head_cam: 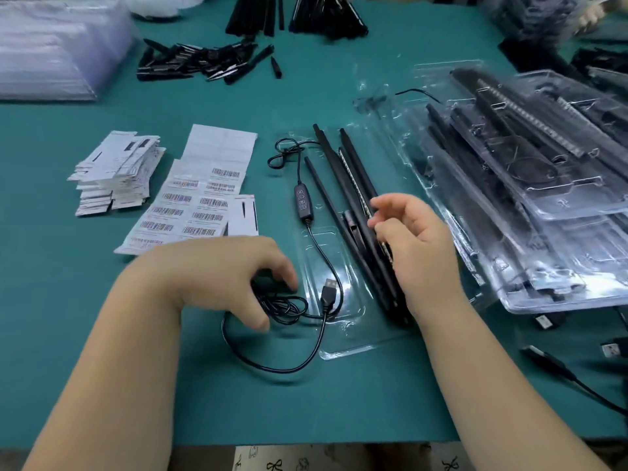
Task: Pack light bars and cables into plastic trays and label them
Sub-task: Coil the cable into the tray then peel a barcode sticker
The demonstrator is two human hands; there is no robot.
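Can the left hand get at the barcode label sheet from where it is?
Probably yes. The left hand grips the coiled cable, but the label sheet lies just beyond it with nothing between; it must drop the cable first.

Packing workshop: stacked trays (pixel 560 198), barcode labels (pixel 190 212).

The tray (pixel 343 338) is clear glossy plastic; the cable (pixel 319 246) matt black; the table (pixel 68 300) smooth green; labels (pixel 190 212) paper.
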